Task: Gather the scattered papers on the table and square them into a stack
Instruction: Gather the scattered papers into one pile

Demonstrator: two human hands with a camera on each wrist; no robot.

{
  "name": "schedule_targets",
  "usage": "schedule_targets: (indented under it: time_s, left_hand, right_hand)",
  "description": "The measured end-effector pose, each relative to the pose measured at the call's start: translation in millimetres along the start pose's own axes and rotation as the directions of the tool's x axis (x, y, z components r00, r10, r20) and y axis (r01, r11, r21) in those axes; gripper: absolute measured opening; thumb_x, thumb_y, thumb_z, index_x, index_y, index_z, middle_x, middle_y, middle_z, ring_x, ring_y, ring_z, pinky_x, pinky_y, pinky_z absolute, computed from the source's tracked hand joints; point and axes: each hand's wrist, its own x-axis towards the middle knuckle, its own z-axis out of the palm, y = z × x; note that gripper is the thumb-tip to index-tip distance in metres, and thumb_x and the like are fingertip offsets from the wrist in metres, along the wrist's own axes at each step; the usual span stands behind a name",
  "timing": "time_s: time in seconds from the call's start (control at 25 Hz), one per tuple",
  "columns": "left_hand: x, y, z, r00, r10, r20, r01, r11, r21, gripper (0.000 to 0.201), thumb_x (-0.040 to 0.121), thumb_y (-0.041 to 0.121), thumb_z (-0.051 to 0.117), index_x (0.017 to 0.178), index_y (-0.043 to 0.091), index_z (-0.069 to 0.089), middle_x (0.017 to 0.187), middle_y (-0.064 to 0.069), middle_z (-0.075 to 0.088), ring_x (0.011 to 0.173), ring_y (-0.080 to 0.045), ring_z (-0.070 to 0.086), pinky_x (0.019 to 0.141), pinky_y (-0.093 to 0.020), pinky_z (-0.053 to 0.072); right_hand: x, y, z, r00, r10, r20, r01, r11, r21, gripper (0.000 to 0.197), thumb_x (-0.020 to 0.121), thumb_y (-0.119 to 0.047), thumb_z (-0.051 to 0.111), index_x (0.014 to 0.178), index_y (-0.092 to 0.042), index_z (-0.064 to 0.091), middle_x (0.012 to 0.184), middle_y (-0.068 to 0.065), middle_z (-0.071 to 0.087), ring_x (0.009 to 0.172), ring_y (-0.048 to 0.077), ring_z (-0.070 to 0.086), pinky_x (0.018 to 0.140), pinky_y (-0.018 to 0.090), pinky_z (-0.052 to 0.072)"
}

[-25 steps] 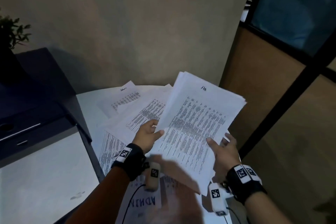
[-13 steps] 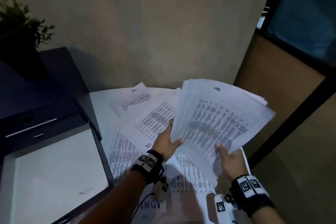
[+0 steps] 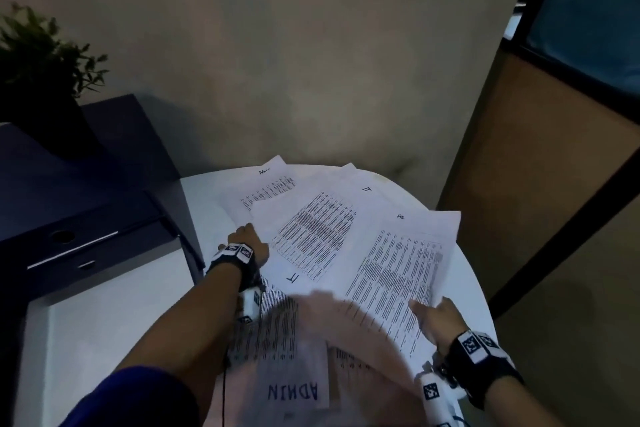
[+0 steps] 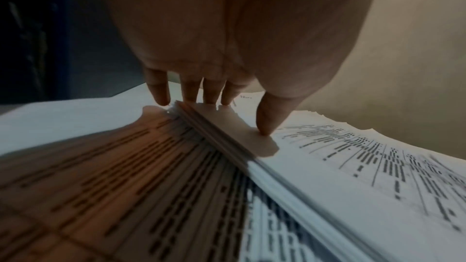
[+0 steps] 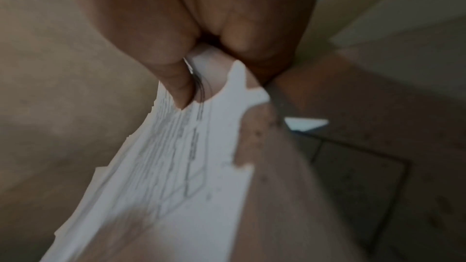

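While the fingers [image 5: 176, 87] of the right hand [image 3: 440, 319] are being closed, thumb on top, on the near corner of a fanned sheaf [image 3: 401, 270] of printed sheets, the fingers [image 4: 211, 93] of the left hand [image 3: 247, 246] are being pressed against the edge of the overlapping papers [image 3: 311, 229], the thumb being laid on the top sheet, so that layer is being pinched. Right of these fingers the papers are being shown spread across the round white desk [image 3: 204, 198], the sheaf lying over them. A sheet marked ADMIN [image 3: 294, 388] is being shown nearer than both hands; a dark cabinet [image 3: 86, 201] and a plant [image 3: 41, 55] are being seen left of the left fingers.
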Motion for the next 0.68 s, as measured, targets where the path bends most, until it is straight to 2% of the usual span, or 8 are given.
schedule_targets:
  time_s: [0.08,0.12,0.24,0.4,0.48,0.56,0.6,0.68]
  left_hand:
    - [-0.4,6.0,1.7,1.000,-0.014,-0.024,0.015,0.998,0.057,0.067,0.085,0.048,0.056,0.136,0.008,0.040,0.139,-0.017,0.043,0.127,-0.039,0.045,0.103,-0.052,0.039]
    - [-3.1,11.7,0.8,0.999,-0.016,-0.050,0.021,0.996,0.092,0.066,0.082,0.047,0.059,0.133,0.009,0.042,0.136,-0.016,0.045,0.125,-0.037,0.044,0.101,-0.051,0.036]
    - [0.0,22.1,-2.3,0.993,0.026,-0.114,-0.018,0.997,0.075,0.060,0.079,0.039,0.059,0.129,0.008,0.047,0.131,-0.015,0.046,0.121,-0.036,0.046,0.100,-0.047,0.041]
    - [7.5,21.6,-16.6,0.999,0.025,0.033,-0.023,0.996,-0.085,0.050,0.083,0.024,0.054,0.131,0.008,0.048,0.134,-0.017,0.052,0.114,-0.036,0.057,0.085,-0.034,0.050]
    - [6.3,22.4,-19.7,0.993,0.072,0.095,-0.060,0.991,-0.122,0.051,0.086,0.023,0.058,0.134,0.011,0.045,0.138,-0.015,0.051,0.117,-0.034,0.056,0.085,-0.033,0.049]
    - [3.7,26.1,-15.1,0.982,0.122,0.147,-0.111,0.990,-0.082,0.061,0.092,0.037,0.057,0.145,0.011,0.038,0.148,-0.015,0.044,0.129,-0.033,0.050,0.099,-0.037,0.046]
    - [-0.1,29.7,-12.1,0.977,0.147,0.156,-0.142,0.989,-0.043,0.061,0.096,0.040,0.053,0.145,0.009,0.037,0.149,-0.015,0.044,0.130,-0.033,0.049,0.103,-0.037,0.044]
    - [-9.9,35.9,-8.9,0.972,0.180,0.154,-0.180,0.984,-0.014,0.049,0.100,0.035,0.048,0.139,0.006,0.043,0.143,-0.016,0.049,0.125,-0.033,0.052,0.098,-0.035,0.045]
  right_hand:
    - [6.0,5.1,2.9,1.000,0.004,-0.001,-0.004,1.000,-0.010,0.074,0.074,-0.056,0.071,0.123,-0.004,0.052,0.098,0.013,0.073,0.085,0.028,0.071,0.073,0.034,0.055]
    - [8.2,8.1,4.3,1.000,0.000,-0.001,0.000,1.000,-0.021,0.085,0.071,-0.060,0.070,0.131,-0.003,0.050,0.107,0.013,0.069,0.093,0.030,0.068,0.078,0.036,0.054]
    - [5.9,8.6,5.8,1.000,-0.004,0.030,0.004,1.000,0.013,0.097,0.067,-0.066,0.068,0.138,-0.003,0.046,0.099,0.010,0.056,0.089,0.024,0.056,0.078,0.034,0.046]
    - [-3.8,-1.5,1.8,0.999,0.019,0.028,-0.018,1.000,-0.007,0.086,0.087,-0.047,0.067,0.149,-0.001,0.029,0.135,0.021,0.057,0.123,0.036,0.055,0.101,0.044,0.046]
    - [-9.1,-5.2,-0.2,1.000,0.028,0.007,-0.028,1.000,-0.006,0.085,0.088,-0.045,0.067,0.149,-0.001,0.028,0.130,0.019,0.058,0.122,0.037,0.056,0.100,0.043,0.046]
    - [-6.5,-3.1,0.8,1.000,0.016,0.020,-0.016,1.000,0.004,0.087,0.082,-0.053,0.071,0.145,-0.004,0.036,0.120,0.016,0.060,0.109,0.034,0.061,0.091,0.036,0.046]
    - [-6.6,-4.3,2.2,0.999,0.020,0.033,-0.020,1.000,0.006,0.092,0.071,-0.065,0.074,0.136,-0.007,0.045,0.109,0.014,0.062,0.094,0.030,0.063,0.085,0.035,0.046]
    - [2.4,3.4,3.9,0.999,0.040,0.031,-0.040,0.999,-0.008,0.108,0.048,-0.082,0.073,0.123,-0.008,0.051,0.088,0.007,0.054,0.074,0.022,0.055,0.078,0.036,0.046]
